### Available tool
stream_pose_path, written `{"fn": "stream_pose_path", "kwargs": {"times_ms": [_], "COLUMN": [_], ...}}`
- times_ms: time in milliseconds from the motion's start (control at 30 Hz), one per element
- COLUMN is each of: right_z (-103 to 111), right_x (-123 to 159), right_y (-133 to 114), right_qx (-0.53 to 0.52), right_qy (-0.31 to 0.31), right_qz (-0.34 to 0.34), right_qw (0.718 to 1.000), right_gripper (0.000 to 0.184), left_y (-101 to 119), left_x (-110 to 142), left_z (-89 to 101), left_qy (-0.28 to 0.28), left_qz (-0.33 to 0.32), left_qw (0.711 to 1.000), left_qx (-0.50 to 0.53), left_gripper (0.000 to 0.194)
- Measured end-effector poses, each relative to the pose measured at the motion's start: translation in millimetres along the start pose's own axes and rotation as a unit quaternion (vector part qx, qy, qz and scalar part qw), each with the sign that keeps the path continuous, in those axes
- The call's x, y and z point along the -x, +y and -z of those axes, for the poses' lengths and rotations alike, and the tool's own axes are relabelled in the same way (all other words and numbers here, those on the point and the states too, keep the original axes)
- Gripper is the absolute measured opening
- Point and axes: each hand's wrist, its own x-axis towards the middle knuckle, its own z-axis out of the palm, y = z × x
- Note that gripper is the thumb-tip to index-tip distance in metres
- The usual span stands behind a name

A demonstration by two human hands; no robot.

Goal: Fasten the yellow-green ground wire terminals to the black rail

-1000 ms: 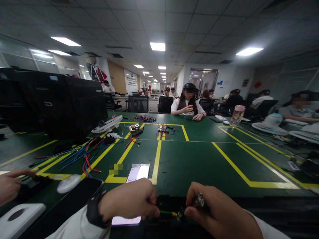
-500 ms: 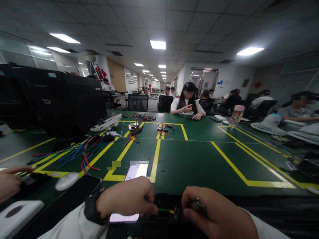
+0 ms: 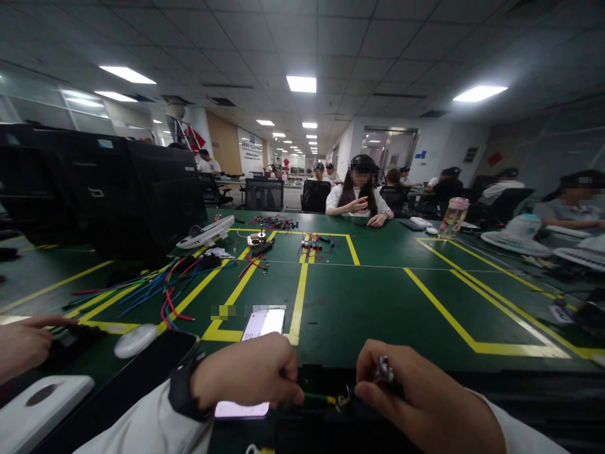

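Observation:
My left hand (image 3: 248, 372), with a dark watch on its wrist, pinches a thin green wire (image 3: 316, 396). The wire's yellow end points right, toward a small metal piece (image 3: 342, 400) whose shape is unclear. Close by on the right, my right hand (image 3: 420, 394) is curled round a shiny metal object (image 3: 384, 369). Only its upper end shows above the fingers, so its kind is not clear. Under both hands lies something black (image 3: 520, 403), mostly in shadow. Below my left forearm a lit phone (image 3: 265, 320) is partly covered.
Left of me are another person's hand (image 3: 23, 347), a white round-holed case (image 3: 47, 410) and a white disc (image 3: 135, 341). Loose coloured wires (image 3: 146, 290) spread on the green table (image 3: 359, 309). Black computer cases (image 3: 142, 183) stand at left; a person (image 3: 359, 195) sits opposite.
The view has shifted slightly. My right hand has drawn a little to the right and turned, showing more of the shiny metal object. My left hand still pinches the green wire.

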Motion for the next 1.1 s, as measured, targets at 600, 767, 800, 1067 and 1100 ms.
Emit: {"fn": "stream_pose_path", "kwargs": {"times_ms": [600, 767, 800, 1067, 1100], "right_z": [-2.9, 3.7, 4.3, -6.2, -7.8], "right_x": [-0.8, 2.0, 2.7, -0.9, -1.2], "right_y": [-0.8, -0.2, 0.2, 1.6, 1.3], "right_qx": [-0.004, -0.025, -0.027, -0.021, -0.016], "right_qy": [-0.012, -0.011, -0.001, 0.026, 0.024], "right_qz": [0.029, 0.031, 0.023, 0.005, 0.004], "right_qw": [0.999, 0.999, 0.999, 0.999, 1.000], "right_gripper": [0.009, 0.009, 0.011, 0.020, 0.019], "left_y": [-1.3, -1.4, -1.5, -1.1, -0.8], "left_x": [-0.5, 0.2, 0.2, -0.3, -0.1], "left_z": [-0.9, -0.7, -0.6, 0.4, 0.4], "left_qy": [-0.005, -0.003, -0.002, -0.007, -0.007], "left_qz": [-0.012, -0.008, -0.006, 0.003, 0.002], "left_qw": [1.000, 1.000, 1.000, 1.000, 1.000], "left_qx": [-0.005, -0.003, -0.003, -0.006, -0.007], "left_gripper": [0.026, 0.026, 0.026, 0.026, 0.025]}}
